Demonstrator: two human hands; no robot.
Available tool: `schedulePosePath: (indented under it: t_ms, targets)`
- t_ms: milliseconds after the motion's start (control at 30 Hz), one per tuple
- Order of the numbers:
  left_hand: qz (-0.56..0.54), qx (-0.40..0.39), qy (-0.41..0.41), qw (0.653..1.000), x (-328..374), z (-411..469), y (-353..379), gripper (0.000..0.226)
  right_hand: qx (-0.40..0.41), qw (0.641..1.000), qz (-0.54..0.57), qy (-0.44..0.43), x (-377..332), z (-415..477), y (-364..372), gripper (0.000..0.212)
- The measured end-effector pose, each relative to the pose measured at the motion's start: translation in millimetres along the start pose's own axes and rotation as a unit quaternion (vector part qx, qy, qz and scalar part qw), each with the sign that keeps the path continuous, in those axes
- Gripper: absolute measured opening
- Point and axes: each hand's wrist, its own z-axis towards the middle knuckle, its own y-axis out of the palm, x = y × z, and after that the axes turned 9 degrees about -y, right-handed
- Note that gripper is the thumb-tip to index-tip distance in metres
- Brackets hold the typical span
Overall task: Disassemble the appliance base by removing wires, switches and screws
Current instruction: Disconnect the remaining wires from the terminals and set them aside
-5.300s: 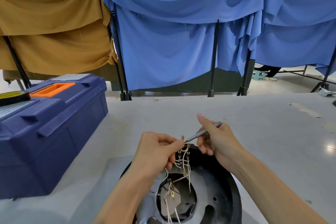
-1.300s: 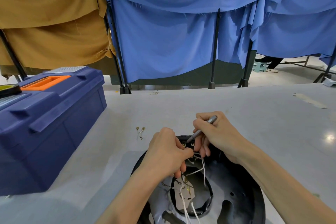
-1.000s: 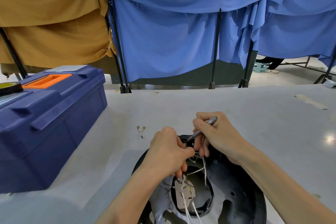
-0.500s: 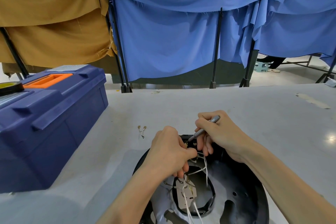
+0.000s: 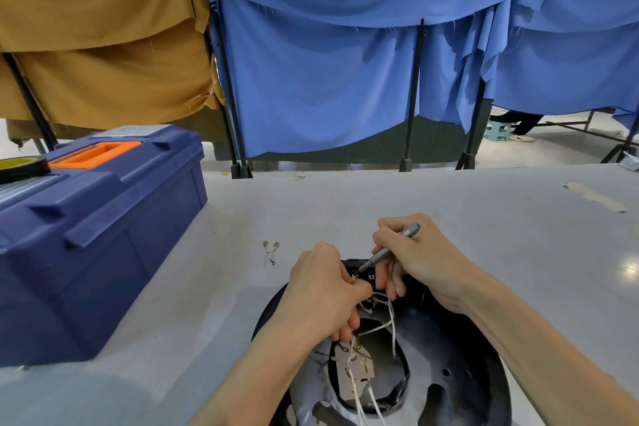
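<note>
Above the appliance base point(image 5: 466, 353), the left hand point(image 5: 323, 292) pinches a wire terminal point(image 5: 354, 277) while the right hand point(image 5: 420, 258) grips a screwdriver point(image 5: 389, 250).

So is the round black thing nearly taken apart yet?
Not yet. Done: one short wire lies loose on the table. In hand: the right hand holds the screwdriver at the switch block while the left hand pinches the white wires. Left: those wires and the switch, in the base.

Grey table point(image 5: 449, 204) bearing, at left, a navy toolbox point(image 5: 103, 235) with an orange handle point(image 5: 95, 156); a roll of tape point(image 5: 20, 168) lies on its lid. Behind, ochre cloth point(image 5: 103, 45) and blue cloth point(image 5: 328, 79) hang over black stands point(image 5: 413, 97). Far right, a small stool point(image 5: 498, 131).
</note>
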Motion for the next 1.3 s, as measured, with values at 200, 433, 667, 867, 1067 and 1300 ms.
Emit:
schedulePosePath:
  t_ms: [200, 433, 667, 867, 1067, 1300]
  targets:
    - [0.002, -0.007, 0.007, 1.0, -0.3, 0.3, -0.8, 0.037, -0.002, 1.0, -0.003, 0.001, 0.5, 0.8, -0.7, 0.044]
    - [0.002, -0.008, 0.014, 1.0, -2.2, 2.1, 0.4, 0.037, 0.002, 1.0, -0.002, 0.0, -0.2, 1.0, -0.9, 0.045]
    - [-0.001, -0.007, 0.018, 1.0, -2.9, 1.6, 0.5, 0.035, 0.025, 1.0, -0.003, -0.009, 0.4, -2.2, 1.5, 0.039]
    - [-0.006, -0.018, 0.016, 1.0, -1.6, -0.9, -0.1, 0.033, 0.007, 1.0, -0.012, -0.011, -2.5, -3.2, 2.0, 0.049]
    - [0.009, -0.001, 0.004, 1.0, -1.6, 0.2, -0.5, 0.038, -0.005, 1.0, -0.013, -0.004, -1.7, -1.8, -0.9, 0.044]
    - [0.0, -0.011, -0.007, 1.0, -1.9, 2.7, 0.3, 0.033, -0.007, 1.0, -0.008, -0.008, 0.6, 0.1, -1.6, 0.049]
